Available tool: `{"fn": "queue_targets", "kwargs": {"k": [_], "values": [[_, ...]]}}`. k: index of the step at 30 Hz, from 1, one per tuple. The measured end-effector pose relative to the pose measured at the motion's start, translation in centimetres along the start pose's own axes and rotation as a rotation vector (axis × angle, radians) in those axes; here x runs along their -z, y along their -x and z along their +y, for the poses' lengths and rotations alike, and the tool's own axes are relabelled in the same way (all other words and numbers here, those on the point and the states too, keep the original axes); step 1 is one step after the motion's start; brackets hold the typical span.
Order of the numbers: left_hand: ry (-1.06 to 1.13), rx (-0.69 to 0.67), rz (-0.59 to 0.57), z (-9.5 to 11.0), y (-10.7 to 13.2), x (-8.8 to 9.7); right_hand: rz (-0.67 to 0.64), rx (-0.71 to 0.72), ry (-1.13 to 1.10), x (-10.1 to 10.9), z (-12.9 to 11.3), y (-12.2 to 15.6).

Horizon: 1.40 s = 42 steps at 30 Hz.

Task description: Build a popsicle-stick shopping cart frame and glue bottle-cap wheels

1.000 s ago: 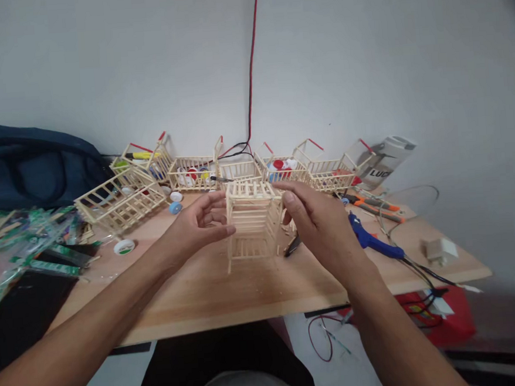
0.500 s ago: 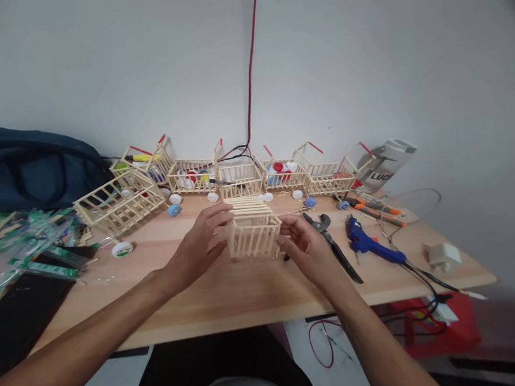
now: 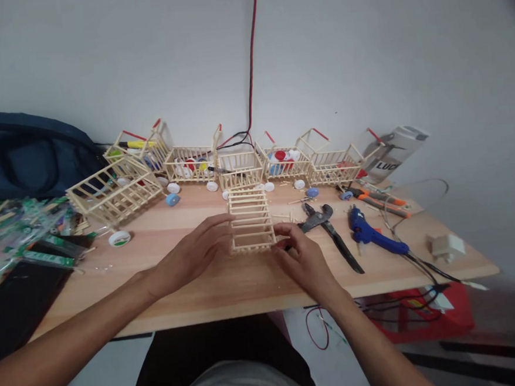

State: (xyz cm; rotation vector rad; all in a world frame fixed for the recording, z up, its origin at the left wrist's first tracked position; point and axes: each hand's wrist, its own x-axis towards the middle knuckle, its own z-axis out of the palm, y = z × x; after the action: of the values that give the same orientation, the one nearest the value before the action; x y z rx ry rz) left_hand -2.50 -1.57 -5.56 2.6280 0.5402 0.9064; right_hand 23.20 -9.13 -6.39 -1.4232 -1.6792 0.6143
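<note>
A small wooden stick basket [image 3: 249,222], built of thin pale sticks, is between my hands at the middle of the table, its slatted side facing up. My left hand [image 3: 199,247] lies along its left side, fingers nearly straight, the fingertips against the sticks. My right hand [image 3: 301,254] grips the near right corner with thumb and fingers. Beside the right hand lie black-handled pliers [image 3: 333,237]. Behind the basket, a stick cart [image 3: 239,171] and others like it stand in a row.
A blue glue gun [image 3: 375,235] with its cable and a white adapter [image 3: 447,247] lie at the right. Orange-handled pliers [image 3: 381,202] are behind them. A larger stick basket [image 3: 116,194], plastic wrappers [image 3: 30,226] and a dark blue bag [image 3: 34,153] occupy the left. A white bottle cap [image 3: 120,238] lies nearby.
The stick basket has turned between my hands, so its slatted side now faces up toward me. My right hand has shifted slightly left and down to the near corner.
</note>
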Motion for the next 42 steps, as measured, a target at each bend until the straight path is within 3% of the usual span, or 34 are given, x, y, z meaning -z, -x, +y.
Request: {"fn": "queue_targets", "kwargs": {"k": [8, 11, 13, 15, 18, 21, 25, 30, 37, 42], "values": [[0.012, 0.011, -0.015, 0.2, 0.3, 0.0, 0.052, 0.098, 0.196, 0.1, 0.3, 0.4], [0.003, 0.081, 0.116, 0.3, 0.0, 0.5, 0.055, 0.082, 0.210, 0.1, 0.5, 0.4], [-0.049, 0.200, 0.262, 0.1, -0.3, 1.2, 0.061, 0.074, 0.217, 0.1, 0.5, 0.4], [-0.138, 0.343, 0.313, -0.5, -0.4, 2.0, 0.060, 0.077, 0.223, 0.1, 0.6, 0.4], [-0.238, 0.488, 0.147, -1.4, -0.2, 2.8, 0.057, 0.084, 0.229, 0.2, 0.6, 0.4], [-0.292, 0.508, -0.035, -2.0, 0.1, 2.6, 0.052, 0.089, 0.230, 0.3, 0.7, 0.4], [-0.345, 0.512, -0.114, -1.9, 0.2, 1.8, 0.014, 0.104, 0.194, 0.8, 0.7, 0.4], [-0.330, 0.574, -0.046, -2.0, 0.4, 1.6, -0.020, 0.094, 0.151, 1.2, 0.7, 0.7], [-0.191, 0.656, 0.145, -1.6, 0.4, 2.6, -0.048, 0.067, 0.148, 0.9, 0.8, 1.1], [0.095, 0.702, 0.295, -1.4, -0.1, 3.0, -0.047, 0.063, 0.221, 0.4, 0.5, 0.6]]}}
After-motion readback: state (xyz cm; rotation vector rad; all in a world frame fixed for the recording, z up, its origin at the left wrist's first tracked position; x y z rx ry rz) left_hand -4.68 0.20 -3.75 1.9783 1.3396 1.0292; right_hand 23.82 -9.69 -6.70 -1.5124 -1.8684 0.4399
